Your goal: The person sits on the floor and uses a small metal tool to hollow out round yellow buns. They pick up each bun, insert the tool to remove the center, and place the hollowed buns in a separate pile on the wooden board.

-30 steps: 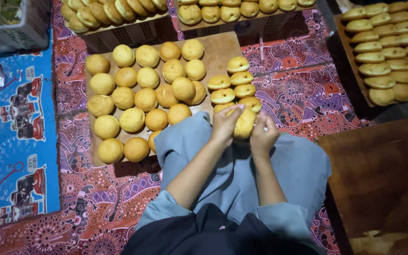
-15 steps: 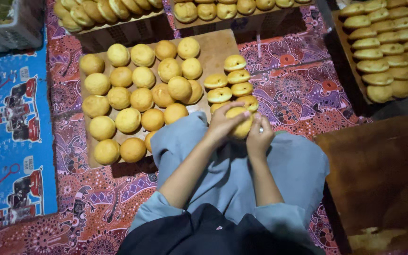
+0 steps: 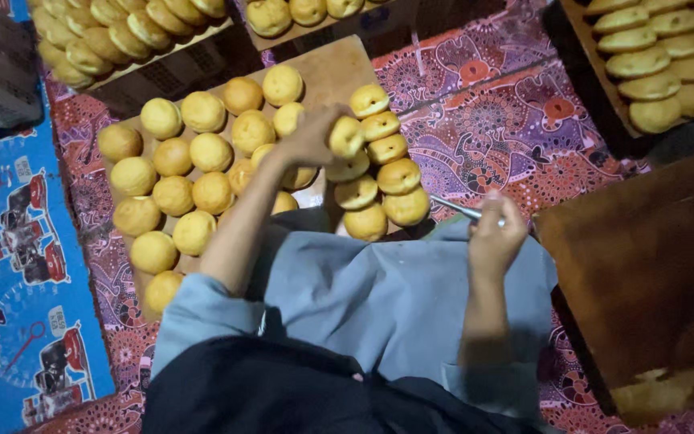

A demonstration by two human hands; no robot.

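Observation:
My left hand (image 3: 311, 138) reaches out over the wooden board (image 3: 339, 68) and holds a round golden bun (image 3: 345, 137) beside a short row of stacked buns (image 3: 385, 149). My right hand (image 3: 494, 235) stays back near my knee, closed on a thin metal tool (image 3: 455, 208) that points left toward the row. Several plain round buns (image 3: 190, 165) lie in rows on the left part of the board. My lap in grey cloth (image 3: 395, 297) fills the lower middle.
Trays of more buns stand at the top left (image 3: 118, 36), top middle (image 3: 303, 12) and top right (image 3: 656, 68). A dark wooden box (image 3: 644, 265) sits at the right. A patterned red mat (image 3: 508, 112) and a blue printed sheet (image 3: 18, 265) cover the floor.
Both hands were together on one bun over my lap. Now the left hand has carried the bun forward to the row, and the right hand has pulled back to the right with the tool.

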